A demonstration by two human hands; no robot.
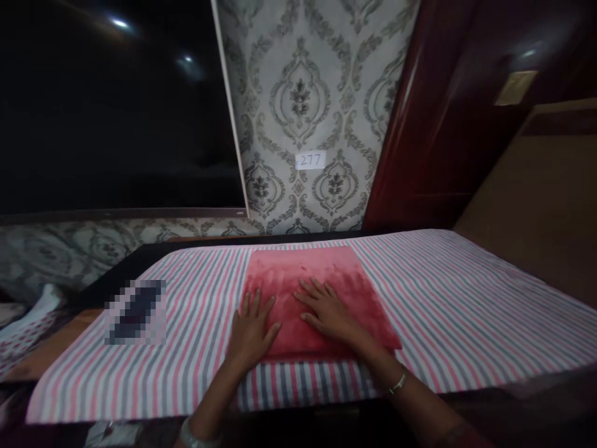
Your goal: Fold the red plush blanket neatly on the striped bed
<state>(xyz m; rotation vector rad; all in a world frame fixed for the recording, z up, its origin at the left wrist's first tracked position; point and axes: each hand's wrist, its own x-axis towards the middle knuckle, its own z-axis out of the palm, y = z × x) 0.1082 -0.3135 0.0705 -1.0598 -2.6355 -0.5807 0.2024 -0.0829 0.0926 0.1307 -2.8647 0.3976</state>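
A red cloth (317, 258), paler along its far edge and darker toward me, lies flat on a striped tablecloth (186, 348). Its near edge looks folded or thick. My left hand (252, 328) rests at the cloth's left side with the fingers apart. Over the middle of the cloth lies my right hand (328, 310), palm down and fingers spread. Both palms face the fabric, and neither hand grasps anything. Whatever is directly under the palms is hidden.
A blurred-out dark item (136, 311) lies on the tablecloth's left. Behind the table hang a large black screen (112, 124) and a paper label (310, 160) on patterned wallpaper. A brown board or box (545, 205) stands at the right beside a dark red door frame (401, 124).
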